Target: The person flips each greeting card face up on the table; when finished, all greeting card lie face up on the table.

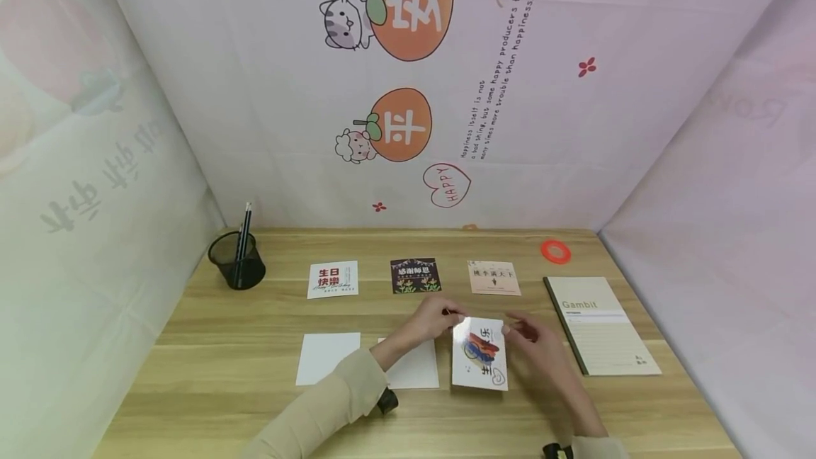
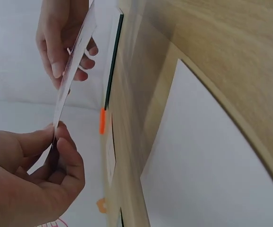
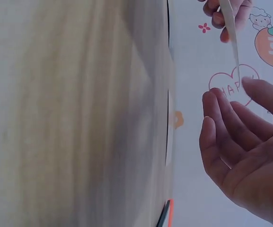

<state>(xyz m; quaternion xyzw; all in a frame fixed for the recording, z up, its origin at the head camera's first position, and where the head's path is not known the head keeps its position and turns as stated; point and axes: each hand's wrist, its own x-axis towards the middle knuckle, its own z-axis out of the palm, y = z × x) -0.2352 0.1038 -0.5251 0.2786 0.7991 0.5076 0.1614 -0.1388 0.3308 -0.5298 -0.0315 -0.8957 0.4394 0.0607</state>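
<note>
A white card [image 1: 479, 353] printed with coloured brush strokes, black characters and a heart is held up off the table. My left hand [image 1: 436, 319] pinches its upper left corner between thumb and fingers, seen closely in the left wrist view. On the opposite edge, my right hand [image 1: 532, 338] has its thumb at the card, while its fingers spread loosely behind, apart from it in the right wrist view. Under my left forearm lies a blank white square card [image 1: 414, 365], partly covered. Another blank white card [image 1: 328, 356] lies farther left.
A row behind holds a birthday card [image 1: 333, 280], a dark flowered card [image 1: 416, 276] and a beige card [image 1: 494, 278]. A Gambit notebook [image 1: 605, 331] and red tape roll [image 1: 556, 251] lie right. A black mesh pen cup [image 1: 239, 264] stands back left. Printed cloth walls surround the table.
</note>
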